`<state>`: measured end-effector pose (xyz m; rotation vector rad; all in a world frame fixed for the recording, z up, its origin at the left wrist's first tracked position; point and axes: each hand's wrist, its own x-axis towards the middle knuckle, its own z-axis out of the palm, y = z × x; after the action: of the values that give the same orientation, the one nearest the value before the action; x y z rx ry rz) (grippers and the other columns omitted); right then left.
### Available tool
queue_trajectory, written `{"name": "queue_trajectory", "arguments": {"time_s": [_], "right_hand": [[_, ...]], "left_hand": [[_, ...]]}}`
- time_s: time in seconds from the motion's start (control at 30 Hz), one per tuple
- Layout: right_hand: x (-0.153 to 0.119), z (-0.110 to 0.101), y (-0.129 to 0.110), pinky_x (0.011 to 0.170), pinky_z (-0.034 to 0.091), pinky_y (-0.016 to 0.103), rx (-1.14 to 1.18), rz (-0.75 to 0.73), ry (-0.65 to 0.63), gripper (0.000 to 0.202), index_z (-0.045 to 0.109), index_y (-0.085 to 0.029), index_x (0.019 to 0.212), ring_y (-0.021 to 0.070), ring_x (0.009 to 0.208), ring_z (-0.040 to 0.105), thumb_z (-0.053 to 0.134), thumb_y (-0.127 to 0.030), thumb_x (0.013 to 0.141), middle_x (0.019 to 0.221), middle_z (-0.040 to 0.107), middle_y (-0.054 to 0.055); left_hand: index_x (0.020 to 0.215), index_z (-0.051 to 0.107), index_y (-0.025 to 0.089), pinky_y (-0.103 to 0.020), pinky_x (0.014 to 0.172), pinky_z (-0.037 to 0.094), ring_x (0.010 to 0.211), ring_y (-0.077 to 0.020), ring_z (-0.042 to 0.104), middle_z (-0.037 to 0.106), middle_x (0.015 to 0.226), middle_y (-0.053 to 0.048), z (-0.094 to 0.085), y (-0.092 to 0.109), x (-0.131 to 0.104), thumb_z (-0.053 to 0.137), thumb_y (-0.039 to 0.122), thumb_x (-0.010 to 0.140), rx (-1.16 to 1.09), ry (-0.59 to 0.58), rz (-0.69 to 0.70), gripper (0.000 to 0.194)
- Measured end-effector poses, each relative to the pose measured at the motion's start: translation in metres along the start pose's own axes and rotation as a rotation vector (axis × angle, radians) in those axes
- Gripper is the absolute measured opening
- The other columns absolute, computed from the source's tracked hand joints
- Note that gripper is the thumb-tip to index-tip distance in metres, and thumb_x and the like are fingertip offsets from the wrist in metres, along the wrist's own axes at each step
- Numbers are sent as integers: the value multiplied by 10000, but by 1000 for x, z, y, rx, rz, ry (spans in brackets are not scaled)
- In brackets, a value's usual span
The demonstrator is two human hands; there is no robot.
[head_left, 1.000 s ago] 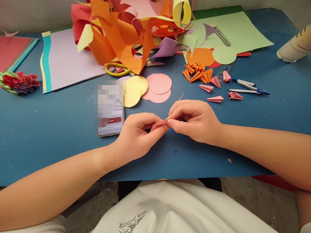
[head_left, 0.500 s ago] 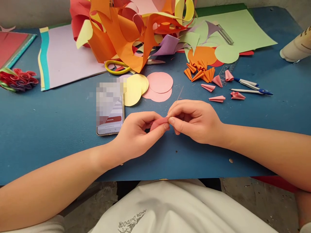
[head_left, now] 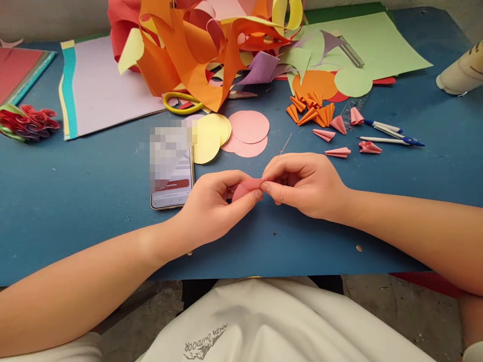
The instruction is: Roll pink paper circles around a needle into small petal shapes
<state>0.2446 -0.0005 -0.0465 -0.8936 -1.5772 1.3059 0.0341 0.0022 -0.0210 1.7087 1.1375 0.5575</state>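
Note:
A folded pink paper piece (head_left: 247,186) is held between both hands above the blue table. My left hand (head_left: 219,203) pinches its left part between thumb and fingers. My right hand (head_left: 307,186) pinches its right end, and the fingertips of both hands nearly meet. A thin thread-like strand (head_left: 286,145) sticks up from the right fingertips. Beyond the hands lie pink paper circles (head_left: 249,126) and yellow paper circles (head_left: 207,141). Folded pink cones (head_left: 338,152) and orange cones (head_left: 309,111) lie past my right hand.
A phone (head_left: 171,196) lies beside my left hand. Orange paper scraps (head_left: 196,50) and yellow-handled scissors (head_left: 183,103) are at the back. Pens (head_left: 392,140) and a pale bottle (head_left: 460,73) are to the right. A ruffled paper flower (head_left: 29,123) is at the far left.
The pink paper's visible side has turned slightly, showing more of its surface. My right hand has shifted slightly up, and the strand sticks out a little farther right.

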Motion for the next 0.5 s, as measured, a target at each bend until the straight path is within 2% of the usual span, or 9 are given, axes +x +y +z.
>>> {"name": "queue_trajectory", "arguments": {"time_s": [0.2, 0.4, 0.5], "right_hand": [[0, -2, 0, 474, 492, 191, 63, 19, -23, 89, 727, -133, 765, 78, 541, 586, 755, -120, 849, 722, 681, 14], [2, -4, 3, 473, 520, 180, 167, 15, -73, 131, 723, -140, 761, 81, 550, 611, 843, -105, 801, 714, 686, -3], [3, -4, 4, 468, 517, 177, 193, 22, -77, 176, 718, -141, 746, 81, 548, 608, 891, -143, 780, 704, 685, -5]], "left_hand": [[868, 812, 178, -242, 553, 393, 621, -117, 499, 671, 677, -2, 0, 1, -1, 741, 331, 895, 4, -5, -1, 171], [824, 795, 167, -233, 516, 360, 584, -103, 455, 619, 626, 12, 0, 3, -1, 764, 315, 865, -60, -22, -26, 156], [847, 799, 169, -236, 518, 366, 581, -105, 473, 645, 638, 5, -1, 3, 0, 757, 317, 875, -52, -28, -15, 156]]}}
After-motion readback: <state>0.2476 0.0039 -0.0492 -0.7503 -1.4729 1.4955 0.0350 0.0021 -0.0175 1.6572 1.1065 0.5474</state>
